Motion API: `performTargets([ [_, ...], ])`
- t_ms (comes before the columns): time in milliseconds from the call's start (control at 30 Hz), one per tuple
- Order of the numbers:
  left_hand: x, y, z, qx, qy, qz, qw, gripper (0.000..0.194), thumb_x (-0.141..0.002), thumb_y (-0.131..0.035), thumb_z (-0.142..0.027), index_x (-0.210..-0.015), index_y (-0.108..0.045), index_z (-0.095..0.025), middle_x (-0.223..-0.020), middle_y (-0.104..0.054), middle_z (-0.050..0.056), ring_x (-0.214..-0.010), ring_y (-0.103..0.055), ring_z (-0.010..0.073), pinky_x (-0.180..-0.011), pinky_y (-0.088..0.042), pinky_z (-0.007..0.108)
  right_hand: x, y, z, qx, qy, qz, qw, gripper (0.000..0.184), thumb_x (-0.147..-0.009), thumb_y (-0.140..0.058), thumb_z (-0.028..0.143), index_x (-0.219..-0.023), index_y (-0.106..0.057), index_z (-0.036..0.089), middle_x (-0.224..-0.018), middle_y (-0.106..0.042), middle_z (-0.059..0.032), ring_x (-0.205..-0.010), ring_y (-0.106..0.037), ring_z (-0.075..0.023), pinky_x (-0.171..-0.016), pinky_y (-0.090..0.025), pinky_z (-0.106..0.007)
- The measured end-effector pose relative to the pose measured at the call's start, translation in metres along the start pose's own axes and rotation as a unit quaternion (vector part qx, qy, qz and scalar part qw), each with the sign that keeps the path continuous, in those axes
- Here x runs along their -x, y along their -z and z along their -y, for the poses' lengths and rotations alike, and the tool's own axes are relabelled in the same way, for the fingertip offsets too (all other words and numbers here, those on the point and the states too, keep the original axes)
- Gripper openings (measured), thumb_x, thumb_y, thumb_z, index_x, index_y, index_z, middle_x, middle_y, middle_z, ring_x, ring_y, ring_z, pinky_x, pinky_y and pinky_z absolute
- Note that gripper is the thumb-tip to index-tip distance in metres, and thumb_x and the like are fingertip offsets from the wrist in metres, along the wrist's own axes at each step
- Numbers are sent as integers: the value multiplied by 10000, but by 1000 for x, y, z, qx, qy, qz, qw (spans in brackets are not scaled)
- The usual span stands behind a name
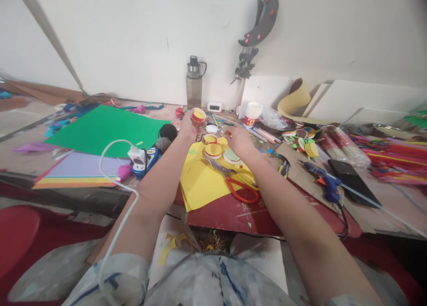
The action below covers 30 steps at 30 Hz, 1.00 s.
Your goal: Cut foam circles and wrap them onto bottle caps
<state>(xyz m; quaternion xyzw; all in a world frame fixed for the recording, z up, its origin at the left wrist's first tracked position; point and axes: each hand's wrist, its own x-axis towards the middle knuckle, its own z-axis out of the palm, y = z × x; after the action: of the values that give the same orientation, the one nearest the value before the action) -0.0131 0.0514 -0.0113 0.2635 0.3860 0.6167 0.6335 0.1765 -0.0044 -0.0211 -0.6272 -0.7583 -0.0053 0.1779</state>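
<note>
My left hand (189, 127) grips a small round paper piece (199, 115) with a red rim and yellow inside, raised over the back of the work area. My right hand (239, 140) hovers over the round pieces, its fingers curled together; whatever they may pinch is too small to make out. Below the hands lie a small yellow round piece (210, 139), a larger yellow one (213, 151) and a pale green one (231, 155). Scissors (243, 191) with red-orange handles rest across yellow paper (197, 190). A white round piece (211, 129) lies between the hands.
Green paper (110, 130) and a white-corded plug (137, 157) are on the left. A bottle (194, 86), small clock (214, 106) and paper cup (252, 114) stand behind. Rightward lie a glue gun (325, 181), black phone (353, 183) and colourful stems (396, 152).
</note>
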Motion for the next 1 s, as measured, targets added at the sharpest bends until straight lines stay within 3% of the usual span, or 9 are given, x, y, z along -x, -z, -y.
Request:
performTargets([
  [267, -1, 1, 0, 23, -6, -12, 1000, 311, -996, -521, -404, -1069, -675, -144, -740, -745, 44, -541, -644, 125, -468, -380, 224, -58, -13, 24, 31, 55, 53, 997, 267, -880, -615, 23, -1044, -790, 140, -1231, -702, -198, -1174, -656, -315, -1013, -503, -408],
  [500, -14, 10, 9, 1, -10, 22, 1000, 457, -944, -611, -548, -1171, -662, -154, -859, -779, 86, -618, -675, 158, -513, -378, 252, -78, -40, 22, 16, 59, 57, 997, 170, -808, -659, 27, -832, -754, 165, -1072, -714, -169, -1133, -659, -330, -977, -516, -443],
  [700, -17, 11, 14, 3, -19, 19, 1000, 446, -941, -605, -552, -1140, -667, -158, -842, -764, 74, -602, -654, 146, -518, -363, 256, -88, -36, 7, -43, 64, 6, 997, 121, -816, -623, 82, -857, -693, 172, -1126, -729, -154, -1148, -653, -291, -1045, -488, -430],
  [767, -18, 10, 14, 2, -16, 12, 1000, 428, -947, -597, -528, -1144, -661, -154, -835, -758, 66, -582, -645, 136, -515, -359, 254, -88, -30, 1, -131, 26, -34, 990, 102, -845, -583, 121, -899, -643, 184, -1103, -728, -127, -1091, -668, -253, -1012, -521, -414],
  [833, -19, 10, 15, -6, -10, 11, 1000, 420, -949, -594, -515, -1151, -657, -153, -835, -758, 66, -575, -646, 135, -514, -359, 256, -85, -23, -2, -307, -48, -62, 948, 87, -854, -538, 154, -910, -568, 213, -1005, -719, -73, -983, -692, -219, -914, -579, -394],
  [933, -18, 8, 18, -37, 6, 18, 999, 426, -919, -629, -532, -1145, -661, -173, -799, -753, 56, -568, -654, 149, -506, -359, 263, -72, -12, -3, -586, -125, -56, 799, 65, -851, -488, 207, -902, -482, 247, -869, -693, -8, -821, -709, -189, -769, -628, -364],
  [1000, -14, 5, 20, -71, 24, 40, 996, 390, -888, -670, -513, -1099, -672, -184, -750, -737, 44, -571, -665, 159, -501, -369, 258, -61, -8, -1, -676, -131, -33, 724, 56, -858, -485, 262, -907, -499, 241, -800, -695, -9, -730, -701, -188, -712, -636, -361],
])
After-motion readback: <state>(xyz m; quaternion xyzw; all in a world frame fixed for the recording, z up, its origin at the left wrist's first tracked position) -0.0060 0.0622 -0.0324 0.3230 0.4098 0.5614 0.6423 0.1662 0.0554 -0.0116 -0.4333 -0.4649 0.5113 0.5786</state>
